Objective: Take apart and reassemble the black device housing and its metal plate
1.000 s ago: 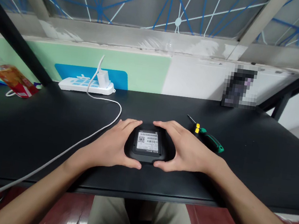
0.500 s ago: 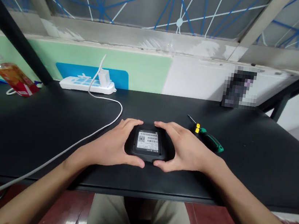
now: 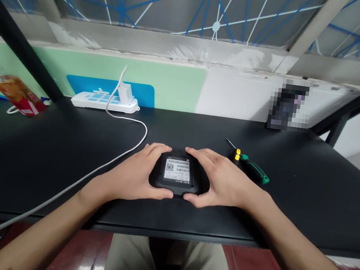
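A flat black device (image 3: pixel 191 184) with rounded corners lies on the black table, its white label (image 3: pixel 178 170) with a QR code and barcodes facing up. My left hand (image 3: pixel 138 171) curves around its left side, fingers at the far edge and thumb along the near edge. From the other side, my right hand (image 3: pixel 218 180) grips it the same way. A small gap separates the two thumbs, as well as the fingertips at the back. A screwdriver (image 3: pixel 255 169) with a green and black handle lies just beyond my right hand, a yellow piece (image 3: pixel 237 154) by its shaft.
A white power strip (image 3: pixel 104 103) with a plug (image 3: pixel 125 94) stands at the wall. Its white cable (image 3: pixel 110 163) runs across the left of the table (image 3: pixel 317 202). A drink bottle (image 3: pixel 17 93) is at far left; a pixelated dark object (image 3: pixel 284 109) leans at back right.
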A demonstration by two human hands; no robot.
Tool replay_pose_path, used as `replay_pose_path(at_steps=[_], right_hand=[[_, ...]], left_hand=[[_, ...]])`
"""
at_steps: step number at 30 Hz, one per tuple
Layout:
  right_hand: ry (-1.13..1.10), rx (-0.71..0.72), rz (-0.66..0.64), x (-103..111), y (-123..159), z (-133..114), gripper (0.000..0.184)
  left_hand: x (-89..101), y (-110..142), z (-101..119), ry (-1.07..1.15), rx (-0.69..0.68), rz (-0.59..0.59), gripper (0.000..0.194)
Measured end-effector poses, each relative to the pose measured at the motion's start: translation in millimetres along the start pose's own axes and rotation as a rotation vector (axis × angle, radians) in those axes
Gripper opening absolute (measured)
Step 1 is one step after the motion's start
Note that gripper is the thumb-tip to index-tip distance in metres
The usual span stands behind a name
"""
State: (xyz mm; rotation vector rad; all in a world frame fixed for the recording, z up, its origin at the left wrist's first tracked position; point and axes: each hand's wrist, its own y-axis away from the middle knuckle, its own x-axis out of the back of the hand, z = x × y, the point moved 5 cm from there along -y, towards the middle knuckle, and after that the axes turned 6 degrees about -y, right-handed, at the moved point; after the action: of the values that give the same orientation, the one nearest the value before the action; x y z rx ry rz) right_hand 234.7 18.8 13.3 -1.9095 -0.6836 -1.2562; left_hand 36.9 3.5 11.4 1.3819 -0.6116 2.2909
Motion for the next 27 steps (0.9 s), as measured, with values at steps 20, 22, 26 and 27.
replay_pose_path(at_steps=[20, 22, 26, 27], right_hand=[[0.001, 0.0, 0.033, 5.5, -3.8, -4.8, 0.106], [-0.017, -0.006, 0.041, 5.4, -2.5, -3.5, 0.106], [-0.054, -0.009, 0.022, 4.1, -0.9, -0.6, 0.104], [-0.067, -0.021, 0.005, 3.7, -0.7, 0.4, 0.105]], left_hand=[[-3.0, 1.2, -16.8, -0.047, 0.065, -0.091, 0.109], [-2.7, 1.2, -15.7, -0.045, 0.037, -0.077, 0.111], [-3.5, 1.4, -14.7, -0.067, 0.03, -0.076, 0.112], [-3.7, 1.6, -14.9, -0.075, 0.044, -0.078, 0.113]])
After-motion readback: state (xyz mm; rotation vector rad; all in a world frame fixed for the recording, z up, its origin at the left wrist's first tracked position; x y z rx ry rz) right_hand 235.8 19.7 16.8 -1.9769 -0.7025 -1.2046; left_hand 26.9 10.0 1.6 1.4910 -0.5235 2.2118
